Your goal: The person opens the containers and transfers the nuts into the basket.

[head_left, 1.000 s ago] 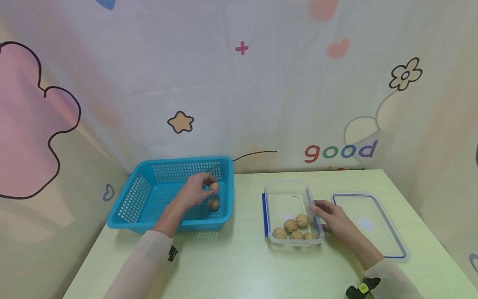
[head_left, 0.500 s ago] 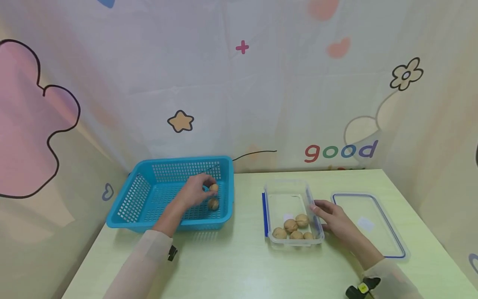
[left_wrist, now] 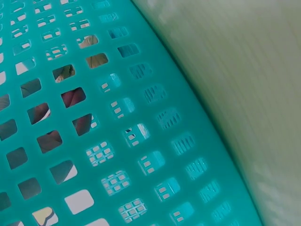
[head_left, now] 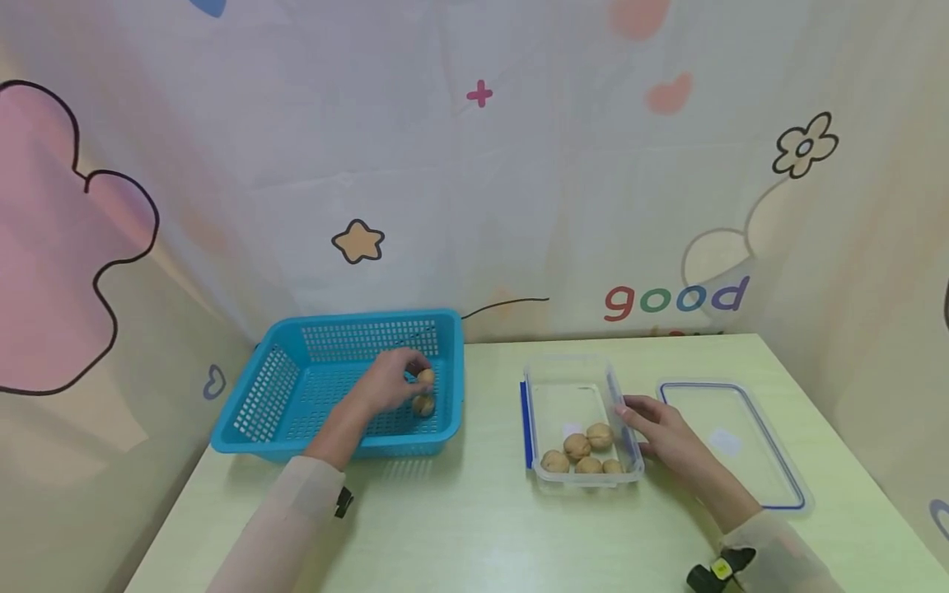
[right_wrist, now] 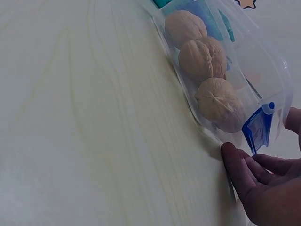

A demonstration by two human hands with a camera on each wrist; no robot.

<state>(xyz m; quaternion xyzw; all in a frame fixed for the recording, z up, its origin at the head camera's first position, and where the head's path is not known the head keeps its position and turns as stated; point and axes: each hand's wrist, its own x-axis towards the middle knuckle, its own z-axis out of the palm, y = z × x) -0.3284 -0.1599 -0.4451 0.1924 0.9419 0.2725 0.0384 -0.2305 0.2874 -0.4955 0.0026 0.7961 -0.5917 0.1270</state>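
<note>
In the head view my left hand (head_left: 387,381) reaches into the blue basket (head_left: 319,449) and pinches a walnut (head_left: 426,376) between thumb and fingers. Just below it, another walnut (head_left: 423,405) lies in the basket. My right hand (head_left: 667,432) grips the right wall of a clear container (head_left: 628,473), which holds several walnuts (head_left: 577,447) at its near end. The right wrist view shows walnuts (right_wrist: 203,57) behind the container's clear wall and the right hand (right_wrist: 268,188) at its edge. Through the holes of the basket wall (left_wrist: 136,113), only bits of the left hand show in the left wrist view.
A clear lid (head_left: 771,449) with a blue seal lies on the table right of the container. The pale table (head_left: 474,527) ends behind at a printed cloth (head_left: 511,206), and cloth also stands on both sides.
The left hand and the walnut it pinches have moved slightly down, nearer the other walnut. The right hand and the container look unmoved.
</note>
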